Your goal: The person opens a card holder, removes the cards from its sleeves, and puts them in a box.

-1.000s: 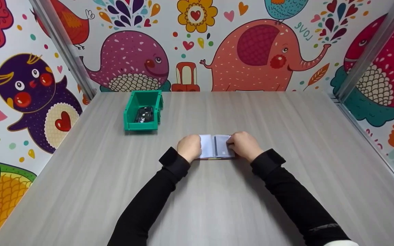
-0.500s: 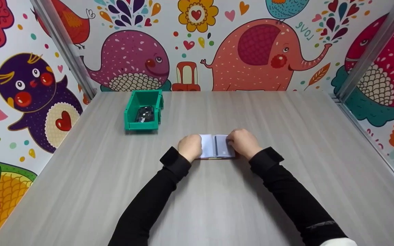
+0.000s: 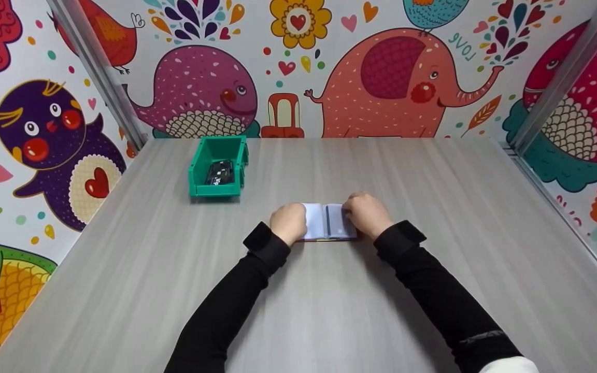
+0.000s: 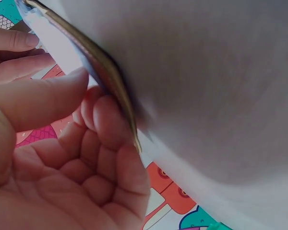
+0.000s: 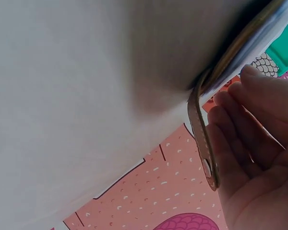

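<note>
A small card holder [image 3: 315,221] lies spread open on the table, with clear plastic sleeves and a brown cover. A dark strip runs beside the fold on its right sleeve. My left hand [image 3: 288,223] pinches the left edge; in the left wrist view, the thumb presses on the sleeves and curled fingers sit against the cover [image 4: 116,81]. At the right sleeve's upper corner is my right hand [image 3: 368,213], its fingers loosely bent and fingertips right at the sleeve's edge. A brown snap strap [image 5: 200,136] sticks out beside those fingers in the right wrist view.
A green bin [image 3: 214,191] holding black items [image 3: 219,173] stands on the table [image 3: 309,311] at the back left. Printed cartoon panels [image 3: 381,88] wall the back and sides, with metal posts [image 3: 96,72] at the corners.
My right hand has slid slightly away from me and to the left along the card holder's right side. The left hand keeps its hold, and the holder stays spread open.
</note>
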{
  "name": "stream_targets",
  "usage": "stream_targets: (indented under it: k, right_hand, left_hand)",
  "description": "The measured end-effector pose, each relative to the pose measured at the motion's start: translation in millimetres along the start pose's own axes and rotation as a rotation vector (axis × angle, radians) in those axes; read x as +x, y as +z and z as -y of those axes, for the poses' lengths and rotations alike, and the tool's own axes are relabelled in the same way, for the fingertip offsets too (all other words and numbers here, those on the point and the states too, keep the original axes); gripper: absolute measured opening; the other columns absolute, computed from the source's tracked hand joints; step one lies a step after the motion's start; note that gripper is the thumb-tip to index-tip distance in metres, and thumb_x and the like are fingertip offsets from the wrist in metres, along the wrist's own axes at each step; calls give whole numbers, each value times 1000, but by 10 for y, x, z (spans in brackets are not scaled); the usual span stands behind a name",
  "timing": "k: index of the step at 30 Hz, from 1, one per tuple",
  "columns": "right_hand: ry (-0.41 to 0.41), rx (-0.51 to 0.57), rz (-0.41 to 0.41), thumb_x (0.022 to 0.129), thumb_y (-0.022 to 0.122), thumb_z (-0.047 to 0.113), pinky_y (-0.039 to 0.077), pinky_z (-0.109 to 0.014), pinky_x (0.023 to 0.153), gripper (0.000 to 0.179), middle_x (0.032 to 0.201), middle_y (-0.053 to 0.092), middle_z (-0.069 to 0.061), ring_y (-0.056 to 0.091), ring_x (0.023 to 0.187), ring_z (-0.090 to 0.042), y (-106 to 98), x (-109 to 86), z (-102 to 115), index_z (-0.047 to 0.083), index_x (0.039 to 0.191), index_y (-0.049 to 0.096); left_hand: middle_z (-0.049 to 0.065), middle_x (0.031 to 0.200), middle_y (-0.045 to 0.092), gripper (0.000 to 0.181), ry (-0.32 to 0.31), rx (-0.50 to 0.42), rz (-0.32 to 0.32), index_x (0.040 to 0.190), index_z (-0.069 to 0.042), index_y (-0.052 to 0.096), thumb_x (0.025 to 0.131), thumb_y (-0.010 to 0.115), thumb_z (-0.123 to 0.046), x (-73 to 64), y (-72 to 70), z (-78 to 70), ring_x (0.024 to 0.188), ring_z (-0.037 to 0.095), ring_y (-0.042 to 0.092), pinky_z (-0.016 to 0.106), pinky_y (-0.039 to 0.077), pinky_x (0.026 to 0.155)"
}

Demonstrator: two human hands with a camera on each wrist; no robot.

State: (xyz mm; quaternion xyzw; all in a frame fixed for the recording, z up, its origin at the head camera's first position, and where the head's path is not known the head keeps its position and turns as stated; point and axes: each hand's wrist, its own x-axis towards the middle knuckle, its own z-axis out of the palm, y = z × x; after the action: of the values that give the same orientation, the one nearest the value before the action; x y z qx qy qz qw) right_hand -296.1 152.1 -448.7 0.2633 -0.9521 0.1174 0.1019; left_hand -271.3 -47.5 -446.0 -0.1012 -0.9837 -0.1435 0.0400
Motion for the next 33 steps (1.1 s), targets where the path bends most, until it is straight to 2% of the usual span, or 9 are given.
stream_targets:
  k: [10,33]
  right_hand:
    - [-66,-41,-26,78,75,-6,52,-44,77,7,87,69,-17,66,85,-35,3,3,-13,0,81,74]
    - [-106,-38,-8,80,74,-4,52,-44,72,10,81,68,-14,65,78,-33,-23,-55,8,2,74,70]
  left_hand:
    - [11,79,67,12,20,0,-6,69,-5,60,79,65,1,6,-6,5,75,31,66,47,54,63]
    - [11,79,68,14,29,9,-23,69,-4,60,82,64,0,7,15,17,75,30,67,46,55,64]
